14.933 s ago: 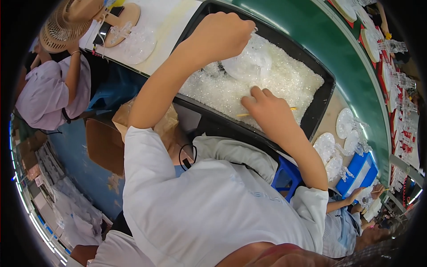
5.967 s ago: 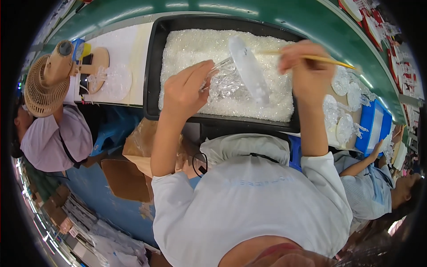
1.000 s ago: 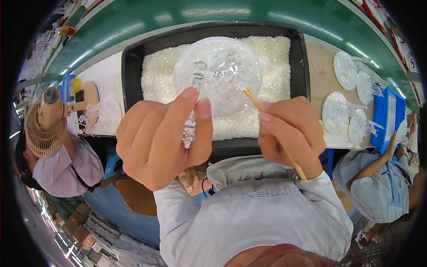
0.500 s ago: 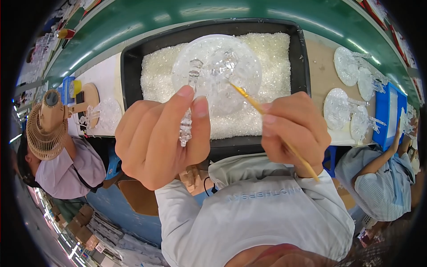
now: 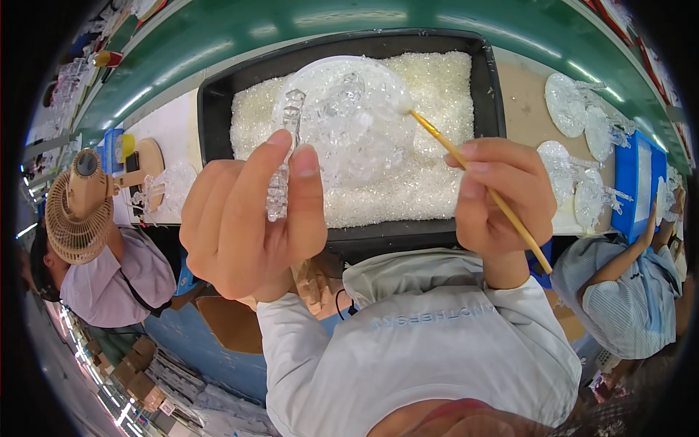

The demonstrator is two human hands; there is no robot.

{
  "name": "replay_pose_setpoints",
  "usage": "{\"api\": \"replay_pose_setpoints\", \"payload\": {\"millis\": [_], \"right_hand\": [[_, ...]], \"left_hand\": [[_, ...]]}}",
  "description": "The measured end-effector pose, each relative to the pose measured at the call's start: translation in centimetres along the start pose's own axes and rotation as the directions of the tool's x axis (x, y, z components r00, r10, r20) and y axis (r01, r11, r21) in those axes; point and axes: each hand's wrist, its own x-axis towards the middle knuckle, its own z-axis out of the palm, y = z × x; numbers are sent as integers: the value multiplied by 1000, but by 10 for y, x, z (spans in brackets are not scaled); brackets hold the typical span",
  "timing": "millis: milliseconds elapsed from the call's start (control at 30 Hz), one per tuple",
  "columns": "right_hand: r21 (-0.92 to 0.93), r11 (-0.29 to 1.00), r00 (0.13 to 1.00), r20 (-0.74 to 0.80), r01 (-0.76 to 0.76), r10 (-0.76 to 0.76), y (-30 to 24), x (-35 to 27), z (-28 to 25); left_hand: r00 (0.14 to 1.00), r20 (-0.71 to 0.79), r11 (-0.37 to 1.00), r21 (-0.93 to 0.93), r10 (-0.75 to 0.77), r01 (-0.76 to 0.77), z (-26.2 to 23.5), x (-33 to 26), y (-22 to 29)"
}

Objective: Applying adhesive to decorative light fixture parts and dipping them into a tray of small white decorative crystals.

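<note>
My left hand is closed in a pinch on the clear faceted stem of a see-through ornament. Beyond my fingertips lies its wide round disc, crusted with glittery bits, over a black tray of sparkling white granules. Where stem and disc join is hard to see through the clear material. Between thumb and fingers my right hand grips a thin paintbrush with a yellow wooden handle and a gold collar. The brush's pale tip is at the disc's right edge.
Similar clear disc ornaments stand on the right of the table, beside a blue bin. Another ornament stands on the left near a beige fan. A person sits at the left, another at the right.
The brush has moved right, from the disc's middle to its right edge, with my right hand. My left hand has shifted left with the stem, and the disc has moved slightly left too.
</note>
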Motion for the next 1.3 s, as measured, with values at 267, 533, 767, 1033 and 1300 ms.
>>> {"api": "replay_pose_setpoints", "payload": {"millis": [267,533,767,1033,1300], "right_hand": [[45,999,1000,7,18,-18,-1,1,2],[94,995,998,45,35,-40,2,1,4],[126,986,993,-56,106,-100,4,2,10],[100,988,991,-70,121,-115,3,-1,8],[67,958,960,-33,279,-277,5,5,14]], "left_hand": [[1000,16,999,-17,27,-27,-4,0,1],[999,32,999,-37,-28,29,-5,-2,2],[1000,22,998,-63,15,-14,-4,-1,0],[999,31,995,-102,10,-7,-5,0,2],[967,88,963,-152,237,-222,-12,1,-6]]}}
